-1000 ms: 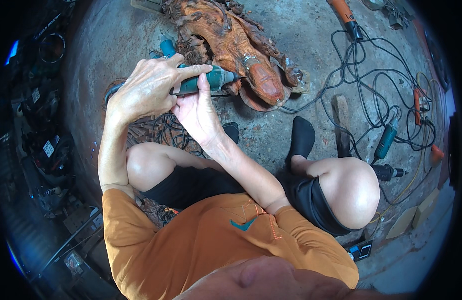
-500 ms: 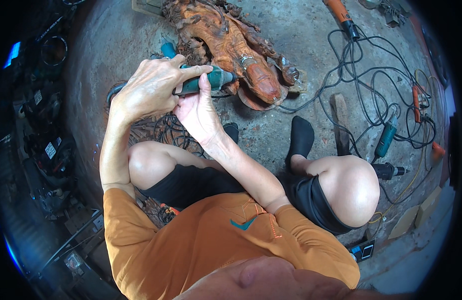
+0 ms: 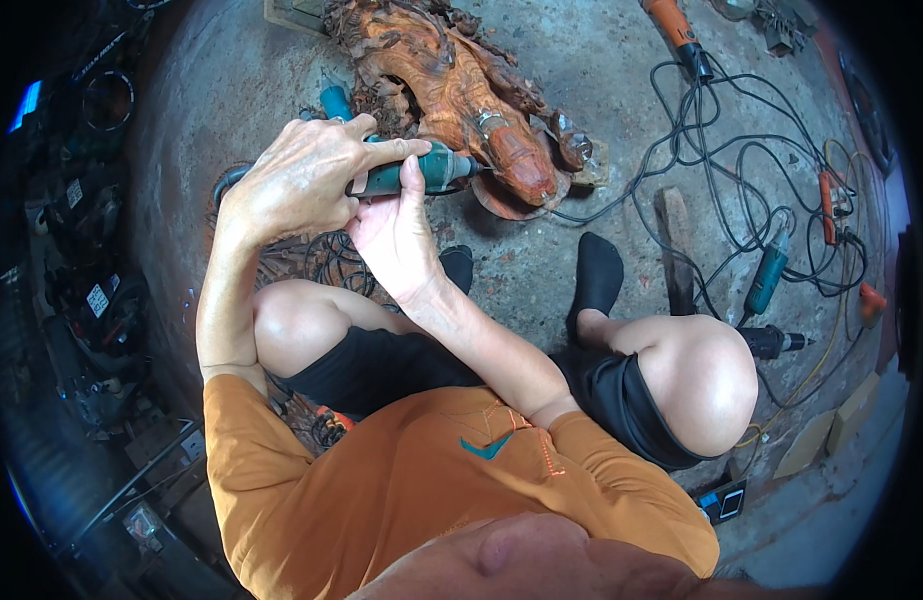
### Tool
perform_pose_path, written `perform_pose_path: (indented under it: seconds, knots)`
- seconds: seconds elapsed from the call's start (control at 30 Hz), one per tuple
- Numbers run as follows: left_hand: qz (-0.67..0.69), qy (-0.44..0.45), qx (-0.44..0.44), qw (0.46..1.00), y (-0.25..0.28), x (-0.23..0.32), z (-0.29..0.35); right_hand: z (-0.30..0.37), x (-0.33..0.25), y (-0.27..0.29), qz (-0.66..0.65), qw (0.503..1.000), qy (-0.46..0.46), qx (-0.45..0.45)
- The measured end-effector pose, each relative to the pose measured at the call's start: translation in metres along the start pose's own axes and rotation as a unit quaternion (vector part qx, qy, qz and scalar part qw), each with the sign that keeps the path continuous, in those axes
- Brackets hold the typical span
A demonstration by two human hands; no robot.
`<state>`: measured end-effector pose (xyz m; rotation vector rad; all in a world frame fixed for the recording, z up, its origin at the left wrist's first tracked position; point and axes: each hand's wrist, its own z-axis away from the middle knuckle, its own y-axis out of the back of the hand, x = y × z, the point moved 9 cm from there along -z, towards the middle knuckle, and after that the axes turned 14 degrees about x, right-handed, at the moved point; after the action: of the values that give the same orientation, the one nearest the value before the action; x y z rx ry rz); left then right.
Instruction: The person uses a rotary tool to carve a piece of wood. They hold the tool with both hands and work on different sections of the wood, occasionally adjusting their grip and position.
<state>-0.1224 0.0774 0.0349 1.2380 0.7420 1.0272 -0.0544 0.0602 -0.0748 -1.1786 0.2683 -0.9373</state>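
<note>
A green die grinder (image 3: 444, 168) points rightward, its thin bit at the near end of a reddish-brown wood carving (image 3: 462, 90). I cannot tell whether the bit touches the wood. My left hand (image 3: 302, 180) wraps over the rear of the grinder's body from above, index finger stretched along it. From below, my right hand (image 3: 394, 245) supports the same body, with its thumb raised against the near side. The palm hides part of the tool. The carving has a smoothed, rounded near end and a rough, gnarled far part.
Behind my left hand lies a blue tool (image 3: 334, 101). To the right are tangled black cables (image 3: 717, 150), an orange-and-black power tool (image 3: 679, 35), another green grinder (image 3: 769, 275), a black tool (image 3: 775, 342) and a wooden strip (image 3: 677, 245). Dark clutter lines the left.
The grinder's front end has shifted slightly right and toward me along the carving's near end. Both hands keep their hold on it.
</note>
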Motion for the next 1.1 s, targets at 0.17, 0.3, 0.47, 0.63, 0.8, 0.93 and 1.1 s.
perform_pose_path:
  seconds: [0.17, 0.3, 0.47, 0.63, 0.8, 0.93, 1.1]
  knots:
    - [0.015, -0.005, 0.002, 1.0, 0.007, 0.004, 0.001, 0.007, 0.0, -0.004, 0.008, 1.0, 0.007, 0.011]
    - [0.03, -0.015, 0.019, 0.999, 0.01, 0.003, 0.002, 0.009, -0.001, -0.007, 0.012, 1.0, 0.01, 0.009]
    - [0.052, 0.003, -0.001, 0.999, 0.005, -0.003, 0.003, 0.008, 0.0, -0.005, 0.032, 0.999, 0.011, 0.011]
    - [0.056, 0.002, -0.004, 0.998, 0.0, -0.009, 0.005, 0.006, 0.002, -0.004, 0.038, 0.999, 0.008, 0.013]
    - [0.065, 0.006, -0.006, 0.998, 0.004, -0.008, 0.006, 0.006, 0.001, -0.005, 0.05, 0.999, 0.014, 0.015]
    - [0.076, -0.01, 0.032, 0.997, 0.008, -0.009, 0.006, 0.006, -0.004, -0.007, 0.067, 0.997, 0.039, 0.018]
    - [0.062, -0.003, 0.04, 0.997, 0.003, -0.014, 0.004, 0.0, -0.01, -0.004, 0.08, 0.995, 0.054, 0.02]
